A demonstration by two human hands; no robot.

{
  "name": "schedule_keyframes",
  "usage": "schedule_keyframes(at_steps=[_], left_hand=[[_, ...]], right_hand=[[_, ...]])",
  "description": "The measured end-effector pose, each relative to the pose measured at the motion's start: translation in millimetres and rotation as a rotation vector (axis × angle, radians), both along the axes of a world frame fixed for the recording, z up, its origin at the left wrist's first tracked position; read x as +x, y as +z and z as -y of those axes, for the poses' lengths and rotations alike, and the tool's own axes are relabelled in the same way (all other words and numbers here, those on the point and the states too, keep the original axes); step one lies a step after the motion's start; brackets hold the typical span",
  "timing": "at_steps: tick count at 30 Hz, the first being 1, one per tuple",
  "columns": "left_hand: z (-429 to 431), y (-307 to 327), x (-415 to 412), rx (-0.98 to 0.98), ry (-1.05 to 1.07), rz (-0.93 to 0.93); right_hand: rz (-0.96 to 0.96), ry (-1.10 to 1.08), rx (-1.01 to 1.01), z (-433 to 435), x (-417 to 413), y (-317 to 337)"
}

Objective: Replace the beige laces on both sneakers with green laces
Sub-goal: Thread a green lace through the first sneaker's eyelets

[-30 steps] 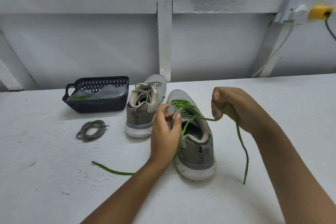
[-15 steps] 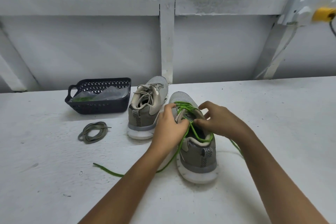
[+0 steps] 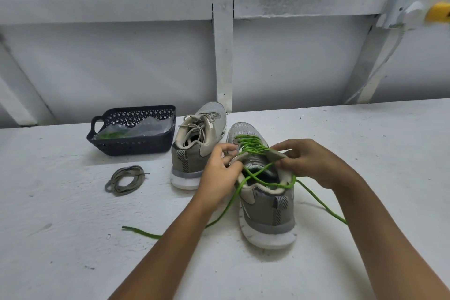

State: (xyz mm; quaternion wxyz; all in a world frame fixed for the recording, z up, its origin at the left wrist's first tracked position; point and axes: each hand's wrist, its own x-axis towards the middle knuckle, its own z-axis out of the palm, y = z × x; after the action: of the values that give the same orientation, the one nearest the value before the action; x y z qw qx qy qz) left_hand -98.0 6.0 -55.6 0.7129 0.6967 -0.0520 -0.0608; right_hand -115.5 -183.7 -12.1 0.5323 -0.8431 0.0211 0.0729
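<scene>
Two grey sneakers stand heel towards me on the white table. The right sneaker (image 3: 266,204) carries a green lace (image 3: 250,146) threaded through its eyelets; the two loose ends cross over the opening and trail off left and right. My left hand (image 3: 220,173) pinches the left side of the sneaker's upper by the top eyelets. My right hand (image 3: 314,163) pinches the right side, thumb and fingers at the tongue edge. The left sneaker (image 3: 194,148) still has its beige lace (image 3: 197,126). A removed beige lace (image 3: 125,180) lies coiled on the table.
A dark plastic basket (image 3: 131,146) with a clear bag and green lace inside stands left of the sneakers. A white wall with beams rises behind the table. A yellow plug (image 3: 438,12) sits at the upper right. One green lace end (image 3: 141,232) lies on the table front left.
My right hand has come down from pulling the lace taut at the right and now pinches the sneaker's upper. The lace ends have gone slack and cross over the opening.
</scene>
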Motion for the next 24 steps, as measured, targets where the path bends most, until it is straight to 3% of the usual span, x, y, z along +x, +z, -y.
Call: schedule_keyframes(at_steps=[7,10,17,22,24], left_hand=[[-8.1,7.6,6.8,0.383,-0.036,0.220],[-9.3,16.8,11.3,0.371,0.008,0.258],[-4.3,33.0,26.8,0.345,-0.097,0.125],[-5.7,39.4,32.9,0.404,-0.174,0.094],[-9.8,44.3,37.2,0.411,-0.243,0.045]], right_hand=[[0.063,-0.013,-0.083,-2.2,-1.4,2.9],[0.120,-0.012,-0.145,-1.2,2.2,7.7],[0.147,0.018,-0.159,-7.0,16.1,8.7],[0.135,-0.096,-0.040,-10.2,22.1,5.8],[0.071,-0.048,0.003,-6.3,24.3,7.8]])
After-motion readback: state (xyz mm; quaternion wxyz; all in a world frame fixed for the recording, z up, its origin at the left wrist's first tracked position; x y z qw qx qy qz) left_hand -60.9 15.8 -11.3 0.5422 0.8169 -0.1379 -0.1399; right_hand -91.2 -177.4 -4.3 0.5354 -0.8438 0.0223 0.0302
